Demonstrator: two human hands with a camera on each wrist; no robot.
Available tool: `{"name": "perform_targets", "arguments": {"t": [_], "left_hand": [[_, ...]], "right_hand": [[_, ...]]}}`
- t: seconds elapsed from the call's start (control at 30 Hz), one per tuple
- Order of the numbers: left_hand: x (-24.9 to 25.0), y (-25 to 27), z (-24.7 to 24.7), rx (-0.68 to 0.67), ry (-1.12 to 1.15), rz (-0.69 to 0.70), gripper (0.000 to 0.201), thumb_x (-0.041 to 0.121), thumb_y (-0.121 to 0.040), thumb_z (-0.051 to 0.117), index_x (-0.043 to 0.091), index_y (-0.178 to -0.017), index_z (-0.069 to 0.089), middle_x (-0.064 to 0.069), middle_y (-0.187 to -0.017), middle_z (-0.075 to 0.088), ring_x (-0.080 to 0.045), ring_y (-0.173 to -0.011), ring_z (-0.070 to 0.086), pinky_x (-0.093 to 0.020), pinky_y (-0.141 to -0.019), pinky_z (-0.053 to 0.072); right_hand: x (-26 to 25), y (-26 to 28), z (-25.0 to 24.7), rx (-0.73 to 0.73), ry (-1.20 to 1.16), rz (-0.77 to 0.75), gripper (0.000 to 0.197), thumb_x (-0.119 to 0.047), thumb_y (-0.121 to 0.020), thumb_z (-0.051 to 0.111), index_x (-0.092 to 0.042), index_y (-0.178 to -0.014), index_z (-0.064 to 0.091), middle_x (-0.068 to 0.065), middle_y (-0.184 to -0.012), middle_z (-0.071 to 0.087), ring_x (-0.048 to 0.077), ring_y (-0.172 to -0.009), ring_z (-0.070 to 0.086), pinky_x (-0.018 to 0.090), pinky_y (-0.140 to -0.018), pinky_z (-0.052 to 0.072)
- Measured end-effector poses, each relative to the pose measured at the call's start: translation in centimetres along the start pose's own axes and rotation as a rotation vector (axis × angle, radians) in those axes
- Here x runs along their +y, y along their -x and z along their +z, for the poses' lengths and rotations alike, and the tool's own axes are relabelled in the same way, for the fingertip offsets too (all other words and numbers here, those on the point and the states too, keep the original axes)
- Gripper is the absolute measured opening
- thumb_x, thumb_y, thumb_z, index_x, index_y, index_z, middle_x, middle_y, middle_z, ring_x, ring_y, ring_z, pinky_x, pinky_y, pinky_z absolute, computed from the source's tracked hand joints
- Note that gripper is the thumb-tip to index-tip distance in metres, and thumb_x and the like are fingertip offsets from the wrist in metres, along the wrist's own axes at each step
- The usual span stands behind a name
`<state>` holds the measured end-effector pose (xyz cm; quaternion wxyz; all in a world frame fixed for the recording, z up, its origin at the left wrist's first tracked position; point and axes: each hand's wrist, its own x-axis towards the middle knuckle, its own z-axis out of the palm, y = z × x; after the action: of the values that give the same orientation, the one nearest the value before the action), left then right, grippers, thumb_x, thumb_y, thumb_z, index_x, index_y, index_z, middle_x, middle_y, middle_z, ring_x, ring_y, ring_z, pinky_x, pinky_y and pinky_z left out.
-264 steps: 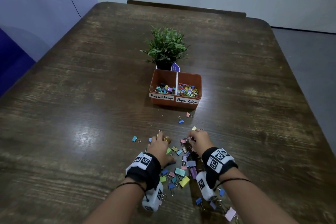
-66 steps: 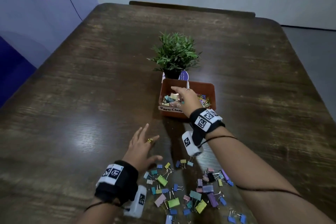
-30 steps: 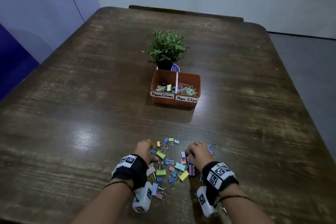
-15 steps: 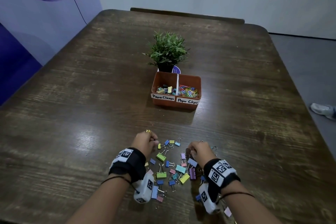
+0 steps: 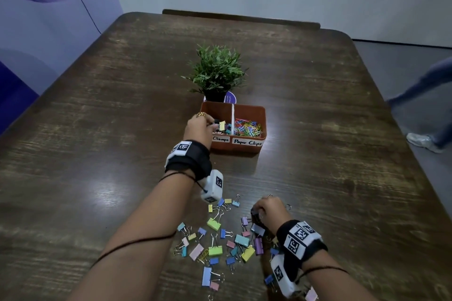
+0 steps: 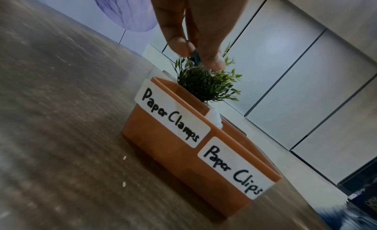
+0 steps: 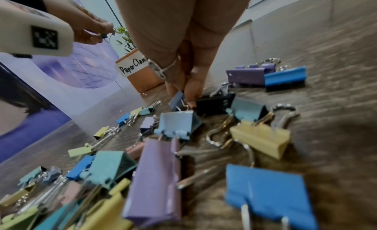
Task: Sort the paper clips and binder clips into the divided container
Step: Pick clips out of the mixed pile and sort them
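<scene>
From the head view, the left hand (image 5: 198, 127) hangs over the "Paper Clamps" side of the divided container (image 5: 261, 115), while loose binder clips (image 5: 215, 250) litter the worktop (image 5: 97, 129) near the right hand (image 5: 267, 210). At the left wrist, thumb and fingers (image 6: 179, 45) pinch a small teal binder clip (image 6: 196, 60) (wire loops dangling) above that compartment. At the right wrist, fingertips (image 7: 190, 90) close on a grey-blue binder clip (image 7: 177, 101) lying on the worktop.
</scene>
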<state>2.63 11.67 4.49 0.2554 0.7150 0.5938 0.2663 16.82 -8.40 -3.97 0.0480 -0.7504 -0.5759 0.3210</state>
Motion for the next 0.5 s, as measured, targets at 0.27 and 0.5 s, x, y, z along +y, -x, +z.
{"name": "perform_targets", "arguments": {"t": [0.27,0.5], "left_hand": [[-2.2,-2.2,2.8,-0.168,-0.144,0.068,0.036,0.031,-0.092,0.054,0.010,-0.121,0.060,-0.008,-0.131,0.052,-0.024,-0.123,0.044,-0.030,-0.100,0.035],[-6.5,2.3,1.7,-0.236,-0.359,0.144,0.055,0.042,-0.096,0.040,0.028,-0.146,0.024,-0.005,-0.156,0.011,-0.028,-0.144,0.000,-0.046,-0.116,0.006]], "right_hand": [[0.1,-0.3,0.6,0.065,-0.087,0.041,0.029,-0.003,-0.091,0.046,-0.013,-0.104,0.070,0.001,-0.112,0.066,0.015,-0.107,0.057,0.019,-0.095,0.040],[-2.4,-1.5,-1.7,0.205,-0.322,0.093,0.018,-0.006,-0.090,0.054,-0.010,-0.103,0.066,0.004,-0.107,0.065,0.007,-0.091,0.055,0.016,-0.082,0.043]]}}
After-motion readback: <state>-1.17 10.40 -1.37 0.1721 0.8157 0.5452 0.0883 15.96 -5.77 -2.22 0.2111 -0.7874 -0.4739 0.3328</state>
